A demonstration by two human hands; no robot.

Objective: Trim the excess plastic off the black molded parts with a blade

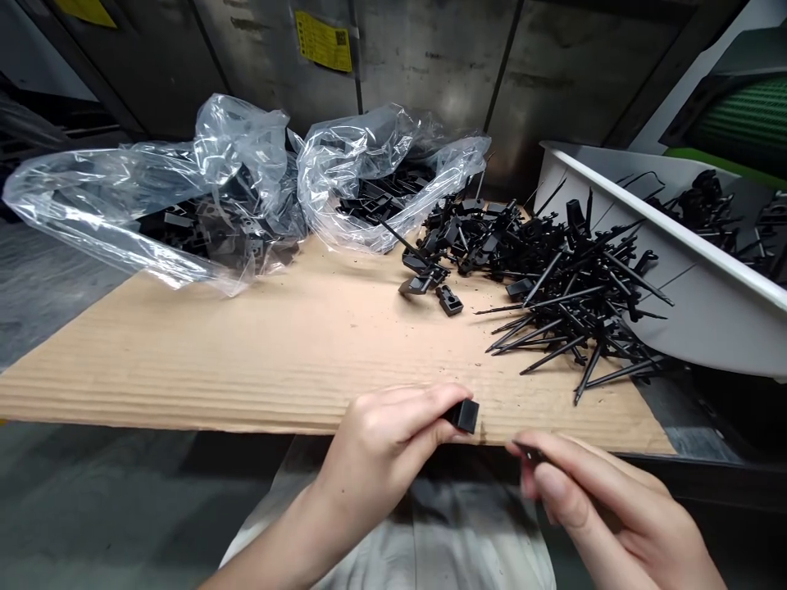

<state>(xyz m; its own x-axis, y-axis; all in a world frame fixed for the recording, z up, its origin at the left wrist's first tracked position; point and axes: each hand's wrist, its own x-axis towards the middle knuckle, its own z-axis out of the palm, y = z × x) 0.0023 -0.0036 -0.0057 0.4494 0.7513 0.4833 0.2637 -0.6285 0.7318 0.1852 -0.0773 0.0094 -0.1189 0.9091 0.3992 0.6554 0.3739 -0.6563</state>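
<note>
Near the front edge of the cardboard sheet [258,344], my left hand [387,434] pinches a small black rectangular plastic part [468,415] between thumb and fingers. One block-like end of that part sticks out to the right. My right hand [615,500] is just right of it, closed on a small dark piece [529,451] whose kind I cannot make out. The two hands are apart. Beyond them, a loose black plastic block [449,300] lies on the cardboard beside a tangled heap of black plastic sprues and parts [571,287].
A clear plastic bag [111,197] with black parts lies at the back left. Another clear bag [332,164] of black parts is at the back middle. On the right, a white bin [676,238] holds more black pieces. A metal wall [430,74] stands behind.
</note>
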